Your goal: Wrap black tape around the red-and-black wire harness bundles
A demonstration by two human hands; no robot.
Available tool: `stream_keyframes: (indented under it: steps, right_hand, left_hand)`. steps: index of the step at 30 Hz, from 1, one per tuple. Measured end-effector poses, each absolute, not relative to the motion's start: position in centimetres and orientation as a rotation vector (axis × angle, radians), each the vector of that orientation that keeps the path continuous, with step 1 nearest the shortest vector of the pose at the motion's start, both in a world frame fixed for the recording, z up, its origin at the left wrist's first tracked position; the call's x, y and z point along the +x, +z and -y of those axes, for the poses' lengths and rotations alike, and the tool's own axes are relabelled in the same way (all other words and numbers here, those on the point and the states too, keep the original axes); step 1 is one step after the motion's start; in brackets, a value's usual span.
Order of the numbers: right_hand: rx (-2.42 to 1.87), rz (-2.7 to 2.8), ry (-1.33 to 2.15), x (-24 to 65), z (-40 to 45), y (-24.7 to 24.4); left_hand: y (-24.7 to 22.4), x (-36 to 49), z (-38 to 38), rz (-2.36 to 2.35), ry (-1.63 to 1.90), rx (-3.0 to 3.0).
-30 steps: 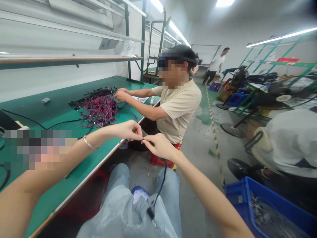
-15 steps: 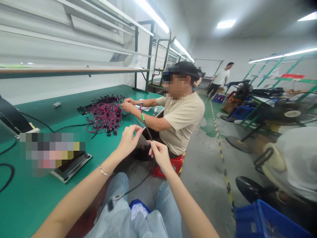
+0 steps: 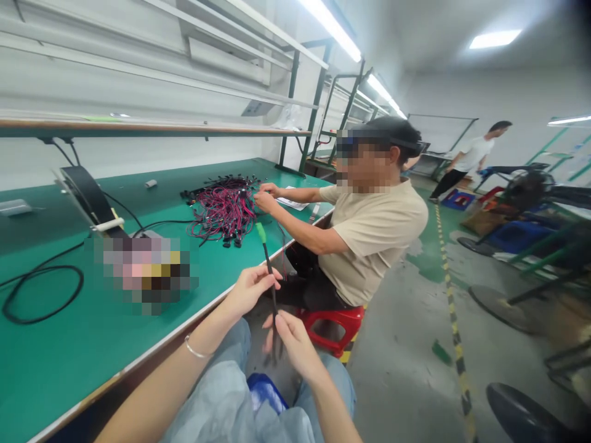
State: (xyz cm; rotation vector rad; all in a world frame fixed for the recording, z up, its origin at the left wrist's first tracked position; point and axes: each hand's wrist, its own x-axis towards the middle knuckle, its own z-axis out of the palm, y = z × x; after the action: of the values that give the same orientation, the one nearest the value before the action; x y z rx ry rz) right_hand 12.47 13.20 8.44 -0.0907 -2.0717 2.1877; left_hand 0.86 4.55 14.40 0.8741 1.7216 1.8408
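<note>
Between my two hands runs a black cable point(image 3: 273, 289), upright over my lap, with a green piece point(image 3: 261, 232) near its top end. My left hand point(image 3: 253, 288) pinches it at the middle, thumb against fingers. Lower down, my right hand point(image 3: 292, 338) grips the same cable, its fingertips partly blurred. The cable's lower end is smeared below my right hand. On the green table point(image 3: 184, 271) lies a tangled pile of red and black wires point(image 3: 224, 209) with black connectors, beyond my left hand.
A person in a beige shirt point(image 3: 373, 227) sits on a red stool point(image 3: 336, 326), hands at the wire pile. A tape reel point(image 3: 87, 194) stands at left. Black cable loops point(image 3: 44, 319) lie near it. Another person point(image 3: 471, 157) stands far back.
The view has turned left. My hands have come lower and nearer my lap. My left hand, earlier just beside the cable, now pinches it; the cable hangs straighter, its green piece higher above my hands.
</note>
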Motion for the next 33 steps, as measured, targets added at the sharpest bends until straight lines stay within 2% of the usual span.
stream_keyframes:
  steps: [3, 8, 10, 16, 22, 27, 33]
  right_hand:
    - [-0.224, 2.169, 2.041, 13.0, -12.4, 6.7]
    - [-0.401, 2.345, 1.352, 14.7, -10.8, 4.0]
    - [-0.412, 2.360, 1.251, 15.3, -10.4, 3.3]
    - [-0.446, 2.291, 1.308, 17.5, -9.7, 1.7]
    - [-0.623, 2.076, 1.794, 18.3, -9.4, 1.0]
    - [-0.735, 1.970, 1.897, 17.3, -10.8, 3.8]
    - [-0.699, 2.055, 1.817, 15.6, -14.3, 6.9]
  left_hand:
    - [14.1, 1.0, -3.9, -1.721, 1.880, 0.807]
    - [13.9, 1.2, -3.4, -1.810, 2.054, 0.634]
    - [13.6, 1.3, -3.2, -1.744, 2.022, 0.658]
    - [12.4, 1.7, -2.8, -1.584, 1.969, 0.674]
    - [12.0, 1.3, -2.7, -1.672, 1.943, 0.705]
    - [9.2, 0.8, -1.3, -1.990, 1.607, 0.891]
    - [2.9, 2.2, 3.9, -2.243, 1.119, 0.907]
